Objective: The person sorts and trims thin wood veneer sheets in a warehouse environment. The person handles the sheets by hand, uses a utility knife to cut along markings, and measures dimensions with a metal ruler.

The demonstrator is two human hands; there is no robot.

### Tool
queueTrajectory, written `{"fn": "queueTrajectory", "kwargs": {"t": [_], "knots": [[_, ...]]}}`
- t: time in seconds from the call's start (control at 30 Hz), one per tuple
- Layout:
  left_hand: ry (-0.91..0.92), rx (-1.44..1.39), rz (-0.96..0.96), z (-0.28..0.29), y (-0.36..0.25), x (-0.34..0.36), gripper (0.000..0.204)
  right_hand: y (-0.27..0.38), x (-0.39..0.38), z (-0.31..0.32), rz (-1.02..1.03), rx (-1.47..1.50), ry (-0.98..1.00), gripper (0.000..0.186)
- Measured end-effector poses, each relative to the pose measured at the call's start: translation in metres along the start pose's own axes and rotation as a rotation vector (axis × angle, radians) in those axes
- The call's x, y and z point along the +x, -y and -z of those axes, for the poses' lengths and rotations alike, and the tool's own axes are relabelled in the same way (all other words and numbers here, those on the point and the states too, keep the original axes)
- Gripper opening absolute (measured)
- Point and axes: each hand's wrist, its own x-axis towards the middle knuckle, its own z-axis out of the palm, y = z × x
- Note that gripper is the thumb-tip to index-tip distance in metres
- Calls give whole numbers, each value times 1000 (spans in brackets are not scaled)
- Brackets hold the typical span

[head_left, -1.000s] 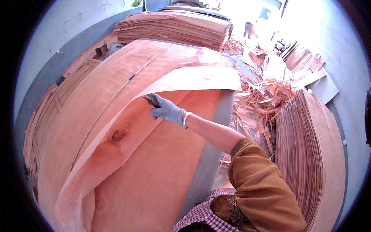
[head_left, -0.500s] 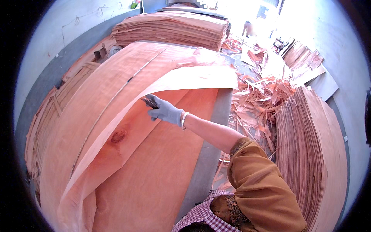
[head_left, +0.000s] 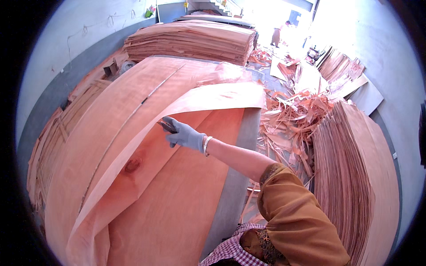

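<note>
One gloved right hand of ours is gripping a dark tool at the curled edge of a thin wood sheet, which is arching over a lower sheet on the grey worktop. We are not seeing our left hand (so its state we cannot tell). We are probably doing best by supporting that curl gently, as sharp bending could be splitting it.

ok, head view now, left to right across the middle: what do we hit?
Thin banded rod, dark tool, gray-gloved right hand, pale bracelet, loose wood scraps, stack of thin wood sheets.
</note>
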Motion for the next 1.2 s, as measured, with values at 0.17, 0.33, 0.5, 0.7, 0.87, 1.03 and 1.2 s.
{"fn": "queueTrajectory", "kwargs": {"t": [0.17, 0.33, 0.5, 0.7, 0.87, 1.03, 1.2], "knots": [[-91, 1, -124, -3, -33, -1, 109, 1, -1, -1, -41, -48, -2, 73], [67, -114, -89, 0, -61, 12, 111, 8, -6, -1, -47, -17, 1, 73], [-98, -475, 136, 2, -76, 15, 104, -4, -2, 4, 14, 35, 21, 71], [-506, -2793, 678, 13, -63, 8, 75, -7, 3, -4, 15, 5, 55, 67], [-132, -3033, 1036, 56, 11, 40, 47, 4, -12, 2, 44, 11, 50, 66], [-16, -3086, 1092, 59, 65, 29, 33, -12, 2, 5, 32, 38, 46, 65], [-146, -3050, 968, 53, 20, 21, 39, 1, -3, -7, -32, -16, 79, 65]]}}
